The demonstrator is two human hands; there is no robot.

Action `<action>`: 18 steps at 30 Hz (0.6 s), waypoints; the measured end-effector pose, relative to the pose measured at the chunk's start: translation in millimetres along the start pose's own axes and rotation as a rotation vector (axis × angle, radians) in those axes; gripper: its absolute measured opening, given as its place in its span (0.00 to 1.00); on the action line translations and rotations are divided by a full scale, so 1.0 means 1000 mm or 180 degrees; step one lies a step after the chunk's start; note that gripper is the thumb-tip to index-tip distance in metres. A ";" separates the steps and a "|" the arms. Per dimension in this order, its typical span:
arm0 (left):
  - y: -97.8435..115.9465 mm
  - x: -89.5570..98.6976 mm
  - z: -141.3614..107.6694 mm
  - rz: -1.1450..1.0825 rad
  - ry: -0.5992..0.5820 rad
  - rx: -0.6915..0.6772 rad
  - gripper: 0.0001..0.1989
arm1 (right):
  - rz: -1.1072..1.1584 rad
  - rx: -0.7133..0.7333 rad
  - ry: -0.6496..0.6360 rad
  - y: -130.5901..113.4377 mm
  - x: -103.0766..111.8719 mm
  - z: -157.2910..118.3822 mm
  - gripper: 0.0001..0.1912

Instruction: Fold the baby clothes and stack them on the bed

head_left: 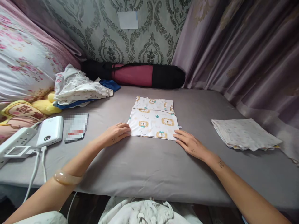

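A white cloth with lion faces and green leaves (153, 123) lies on the grey sheet in front of me, its far part folded over toward me. My left hand (117, 134) is at the cloth's near left corner, its fingers closed on the edge. At the near right corner, beside a small tag, my right hand (190, 144) has its fingertips closed on the fabric. Both thumbs are mostly hidden.
Flat stacked cloths (246, 133) lie on the right. A crumpled clothes pile (78, 85) is at the back left, near a yellow plush (45, 105). A power bank (50, 130), blurred phone-like item (76, 127) and power strip (20, 141) sit left. A long bag (133, 74) lies behind.
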State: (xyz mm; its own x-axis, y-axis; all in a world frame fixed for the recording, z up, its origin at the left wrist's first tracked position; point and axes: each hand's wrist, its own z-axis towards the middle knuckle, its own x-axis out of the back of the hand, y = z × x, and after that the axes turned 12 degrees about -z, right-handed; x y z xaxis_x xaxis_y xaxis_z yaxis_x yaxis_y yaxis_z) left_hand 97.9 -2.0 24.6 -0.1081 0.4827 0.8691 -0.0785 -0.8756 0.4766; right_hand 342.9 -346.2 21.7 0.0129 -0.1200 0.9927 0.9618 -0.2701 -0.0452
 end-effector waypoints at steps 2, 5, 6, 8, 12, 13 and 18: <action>-0.002 -0.001 -0.003 0.0079 0.0006 -0.0010 0.19 | -0.0038 0.0062 0.0091 0.002 0.001 -0.004 0.19; -0.002 -0.003 -0.005 0.0121 -0.0009 -0.0030 0.19 | -0.0114 0.0170 0.0191 0.003 0.002 -0.005 0.18; 0.000 -0.002 -0.005 0.0118 -0.0022 -0.0031 0.19 | -0.0156 0.0198 0.0211 0.003 0.002 -0.004 0.18; 0.004 -0.001 -0.005 0.0119 -0.0061 -0.0017 0.18 | -0.0275 0.0230 0.0229 0.002 0.002 -0.003 0.18; 0.011 0.004 -0.003 0.0219 -0.0185 0.0041 0.16 | -0.0533 0.0248 0.0198 -0.002 0.003 -0.004 0.21; 0.012 0.005 -0.003 0.0254 -0.0219 0.0053 0.16 | -0.0565 0.0259 0.0187 -0.003 0.004 -0.004 0.22; 0.012 0.002 0.002 0.0324 -0.0110 0.0084 0.15 | -0.0582 0.0209 0.0190 -0.002 0.003 -0.004 0.28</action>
State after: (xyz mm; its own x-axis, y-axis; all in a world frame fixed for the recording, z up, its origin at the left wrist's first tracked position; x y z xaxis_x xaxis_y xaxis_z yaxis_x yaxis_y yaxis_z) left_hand 98.3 -11.3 32.5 -0.0800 0.3908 0.9170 -0.0426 -0.9204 0.3886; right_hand 339.5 -349.6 23.9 -0.1779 -0.1316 0.9752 0.9624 -0.2301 0.1445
